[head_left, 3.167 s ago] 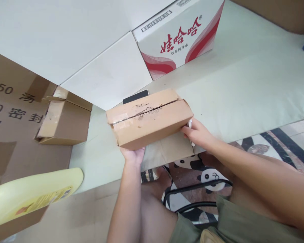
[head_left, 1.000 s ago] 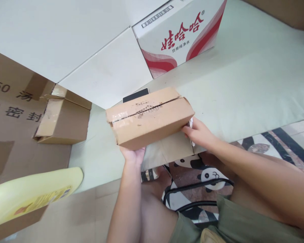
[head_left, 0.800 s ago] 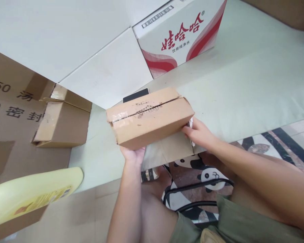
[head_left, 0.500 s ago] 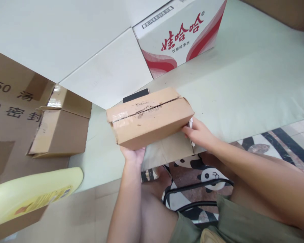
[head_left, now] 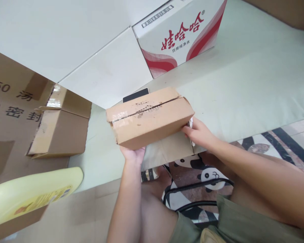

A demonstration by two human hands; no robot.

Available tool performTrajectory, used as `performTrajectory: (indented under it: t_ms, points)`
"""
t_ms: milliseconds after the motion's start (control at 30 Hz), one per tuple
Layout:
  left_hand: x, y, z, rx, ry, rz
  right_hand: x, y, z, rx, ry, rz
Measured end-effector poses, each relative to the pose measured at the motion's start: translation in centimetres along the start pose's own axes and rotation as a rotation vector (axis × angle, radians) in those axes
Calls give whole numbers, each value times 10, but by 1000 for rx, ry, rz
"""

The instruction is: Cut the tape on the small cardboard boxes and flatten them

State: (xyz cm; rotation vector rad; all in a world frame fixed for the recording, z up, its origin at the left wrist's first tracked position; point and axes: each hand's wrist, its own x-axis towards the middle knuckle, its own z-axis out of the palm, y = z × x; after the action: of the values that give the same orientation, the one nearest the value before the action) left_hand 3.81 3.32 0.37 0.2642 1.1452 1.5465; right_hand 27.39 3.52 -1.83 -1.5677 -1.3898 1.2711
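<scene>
A small brown cardboard box [head_left: 152, 123] is held tilted in front of me, above the pale green surface. Clear tape and a torn, dark-marked patch run along the seam on its upper side. My left hand [head_left: 133, 154] supports it from beneath at the left end, the fingers mostly hidden under it. At the right end my right hand [head_left: 198, 132] grips the box's lower corner, thumb showing, beside something white that I cannot make out. Below the box hangs a beige panel [head_left: 176, 145]; whether it belongs to the box is unclear.
A dark flat device [head_left: 136, 95] lies behind the box. White cartons, one with red lettering [head_left: 179, 40], stand at the back. Another brown box [head_left: 62, 131] is at left, near a pale yellow bottle [head_left: 38, 192]. Under the table edge is a black metal frame [head_left: 200, 184].
</scene>
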Motion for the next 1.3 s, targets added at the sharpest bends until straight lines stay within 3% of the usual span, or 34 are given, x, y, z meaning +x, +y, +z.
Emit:
performTrajectory:
  t_ms: [1300]
  points:
    - [3,0,-4,-12,-19,-3,0,0,0,-4,8,-23]
